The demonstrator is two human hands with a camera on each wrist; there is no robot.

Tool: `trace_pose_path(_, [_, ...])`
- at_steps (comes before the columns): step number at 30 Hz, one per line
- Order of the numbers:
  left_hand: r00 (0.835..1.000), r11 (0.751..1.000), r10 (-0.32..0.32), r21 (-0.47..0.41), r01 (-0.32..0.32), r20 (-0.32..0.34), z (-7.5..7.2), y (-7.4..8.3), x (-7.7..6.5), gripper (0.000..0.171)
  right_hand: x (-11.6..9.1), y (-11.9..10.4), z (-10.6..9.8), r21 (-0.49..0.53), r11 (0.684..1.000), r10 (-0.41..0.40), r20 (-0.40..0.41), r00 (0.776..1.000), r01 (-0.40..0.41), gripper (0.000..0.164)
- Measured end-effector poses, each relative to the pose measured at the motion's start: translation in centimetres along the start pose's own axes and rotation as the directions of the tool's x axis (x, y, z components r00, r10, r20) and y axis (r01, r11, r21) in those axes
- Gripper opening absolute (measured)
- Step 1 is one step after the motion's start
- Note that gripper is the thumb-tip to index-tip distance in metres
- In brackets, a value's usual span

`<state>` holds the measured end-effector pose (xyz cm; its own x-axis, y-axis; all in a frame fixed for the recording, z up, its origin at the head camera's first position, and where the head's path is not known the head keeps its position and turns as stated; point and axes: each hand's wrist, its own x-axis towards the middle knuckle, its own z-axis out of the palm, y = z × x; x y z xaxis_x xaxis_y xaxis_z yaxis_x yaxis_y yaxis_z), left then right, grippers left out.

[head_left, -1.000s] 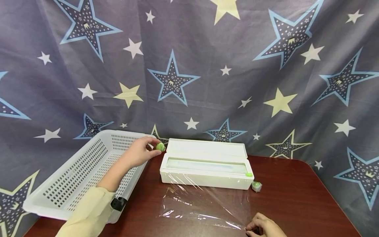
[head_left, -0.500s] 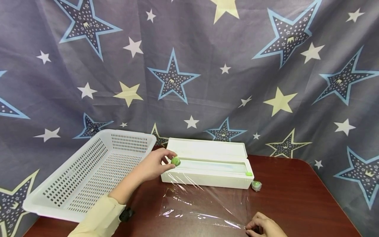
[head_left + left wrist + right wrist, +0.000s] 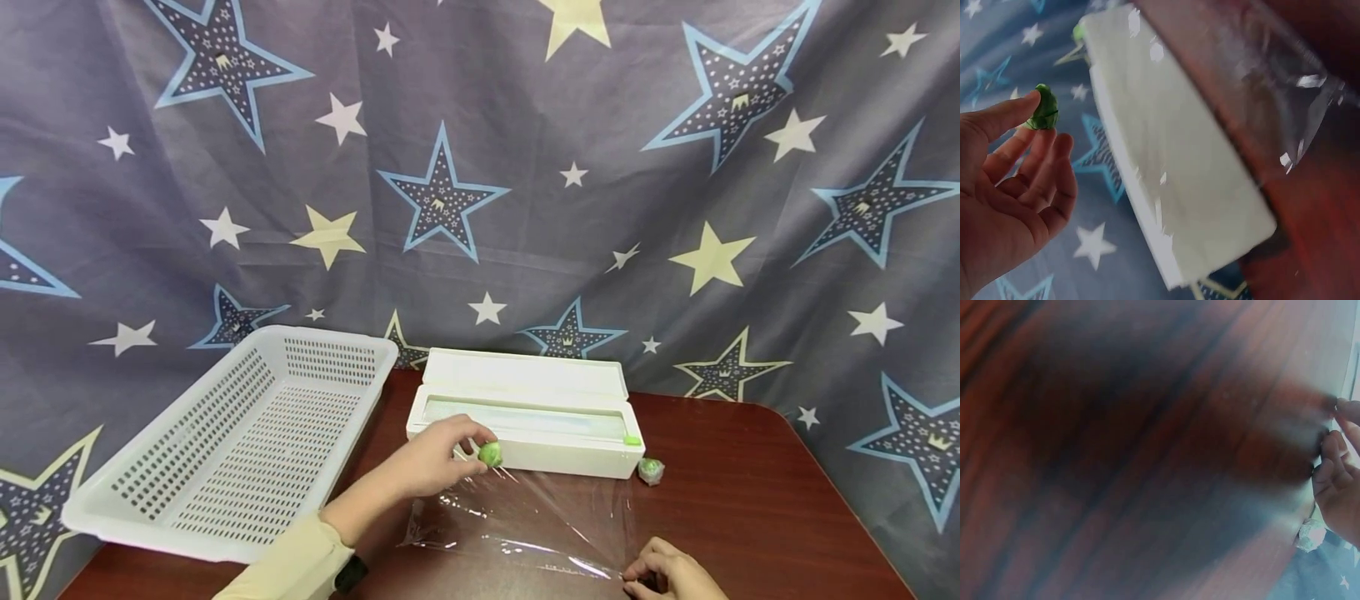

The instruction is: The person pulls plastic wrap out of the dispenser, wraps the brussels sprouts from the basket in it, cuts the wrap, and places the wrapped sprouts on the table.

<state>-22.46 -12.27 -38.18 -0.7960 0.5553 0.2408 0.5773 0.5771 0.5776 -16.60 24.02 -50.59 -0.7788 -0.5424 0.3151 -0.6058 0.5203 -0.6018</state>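
- Left hand (image 3: 437, 460) pinches a small, round, green vegetable (image 3: 491, 454) between thumb and fingers.
- Right hand (image 3: 672, 573) pinches clear plastic film (image 3: 528, 517), toward the reddish-brown wooden desk's (image 3: 750, 483) right edge.

Some indoor tabletop setup, can't tell if it's home or studio

Dark reddish wood-look table (image 3: 750, 500) with a rounded far right corner, and a big starry cloth (image 3: 525, 233) hanging behind its far edge, hiding whatever's back there. Stuff on it is kinda kitchen-y tho: white plastic basket (image 3: 198, 429) with holes along the left edge, long white box (image 3: 562, 457) near the far edge, clear plastic wrap (image 3: 532, 521) running from it toward the near edge.
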Motion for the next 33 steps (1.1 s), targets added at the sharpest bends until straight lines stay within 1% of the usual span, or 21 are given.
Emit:
trace_pose_path(3, [0.998, 0.999, 0.036, -0.028, -0.035, 0.046, 1.5, 0.0, 0.1, 0.027, 0.0, 0.0, 0.0, 0.007, 1.000, 0.010, 0.008, 1.000, -0.010, 0.006])
trace_pose_path(5, [0.996, 0.999, 0.042, -0.032, -0.040, 0.082, 2.5, 0.1, 0.2, 0.027, 0.1, -0.1, -0.1, 0.011, 1.000, 0.022, 0.016, 1.000, -0.022, 0.005])
trace_pose_path(7, [0.993, 0.999, 0.053, 0.005, -0.054, 0.107, 3.4, 0.0, 0.4, 0.027, 0.1, -0.2, -0.2, 0.013, 0.999, 0.029, 0.023, 0.999, -0.030, 0.005])
trace_pose_path(9, [0.991, 0.995, 0.069, 0.070, -0.077, 0.118, 4.3, -0.1, 0.5, 0.026, 0.2, -0.2, -0.2, 0.014, 0.999, 0.034, 0.026, 0.999, -0.035, 0.005])
trace_pose_path(11, [0.989, 0.983, 0.083, 0.152, -0.101, 0.121, 5.0, -0.3, 0.7, 0.026, 0.2, -0.2, -0.2, 0.005, 1.000, 0.028, 0.018, 0.999, -0.028, 0.005])
trace_pose_path(14, [0.987, 0.951, 0.111, 0.275, -0.139, 0.118, 6.0, -0.6, 1.0, 0.027, 0.1, -0.2, -0.2, -0.003, 1.000, 0.018, 0.009, 1.000, -0.018, 0.006])
trace_pose_path(17, [0.983, 0.914, 0.133, 0.367, -0.171, 0.127, 6.7, -1.1, 1.2, 0.027, 0.1, -0.2, -0.2, 0.000, 1.000, 0.020, 0.016, 1.000, -0.020, 0.006])
trace_pose_path(22, [0.977, 0.851, 0.160, 0.482, -0.208, 0.138, 7.8, -2.0, 1.5, 0.028, 0.3, 0.0, -0.1, 0.002, 1.000, 0.006, 0.042, 0.999, -0.006, 0.006])
trace_pose_path(26, [0.971, 0.807, 0.194, 0.540, -0.239, 0.140, 8.6, -2.5, 1.7, 0.029, 0.4, 0.2, 0.0, -0.019, 1.000, -0.023, 0.039, 0.999, 0.024, 0.007])
trace_pose_path(28, [0.966, 0.793, 0.215, 0.552, -0.258, 0.144, 8.9, -2.6, 1.8, 0.029, 0.5, 0.2, 0.0, -0.025, 0.999, -0.030, 0.038, 0.999, 0.031, 0.007])
trace_pose_path(30, [0.961, 0.788, 0.228, 0.551, -0.276, 0.155, 9.2, -2.6, 1.7, 0.027, 0.6, 0.2, 0.1, -0.043, 0.998, -0.042, 0.029, 0.999, 0.043, 0.008])
trace_pose_path(33, [0.959, 0.792, 0.230, 0.541, -0.285, 0.167, 9.3, -2.6, 1.7, 0.026, 0.7, 0.1, 0.3, -0.072, 0.996, -0.059, 0.016, 0.998, 0.061, 0.009])
